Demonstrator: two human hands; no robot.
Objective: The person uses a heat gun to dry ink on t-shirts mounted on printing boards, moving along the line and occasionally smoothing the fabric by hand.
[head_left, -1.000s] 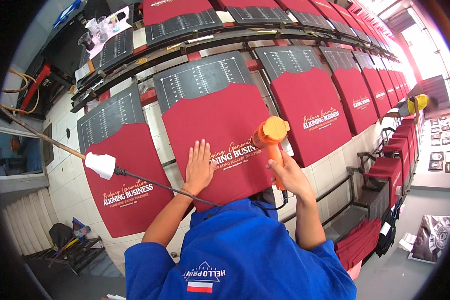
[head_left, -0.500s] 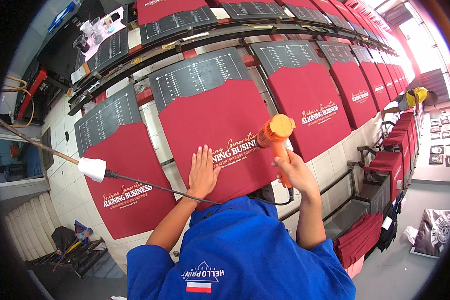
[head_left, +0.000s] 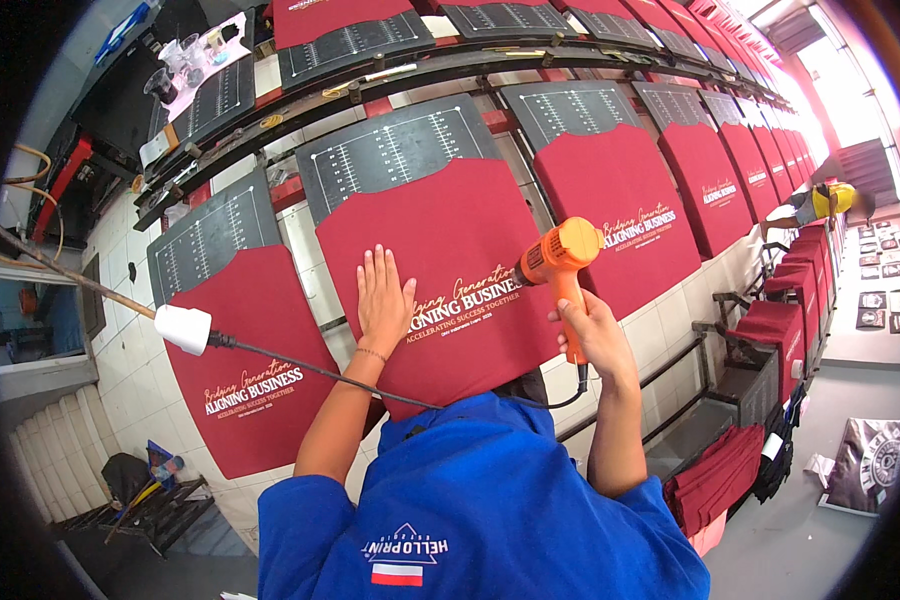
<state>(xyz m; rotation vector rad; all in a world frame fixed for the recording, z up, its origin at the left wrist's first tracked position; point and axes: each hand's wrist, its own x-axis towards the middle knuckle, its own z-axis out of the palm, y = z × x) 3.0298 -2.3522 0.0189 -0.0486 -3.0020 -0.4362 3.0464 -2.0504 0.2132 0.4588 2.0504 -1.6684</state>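
In front of me a dark red shirt with white and gold lettering lies stretched over a black board marked with white scales. My left hand rests flat on the cloth, fingers stretched out, just left of the print. My right hand grips the handle of an orange heat gun. Its nozzle points left, over the right end of the lettering. A black cord runs from the gun across my front to a white plug block on the left.
More red shirts on boards stand to the left and right of mine. Behind them runs a dark rail. Plastic cups sit at the back left. A person in yellow is far right, and folded red cloth hangs at lower right.
My left hand has slid up the shirt, away from me and slightly left, uncovering more of the print. The heat gun has shifted slightly right and away from me.
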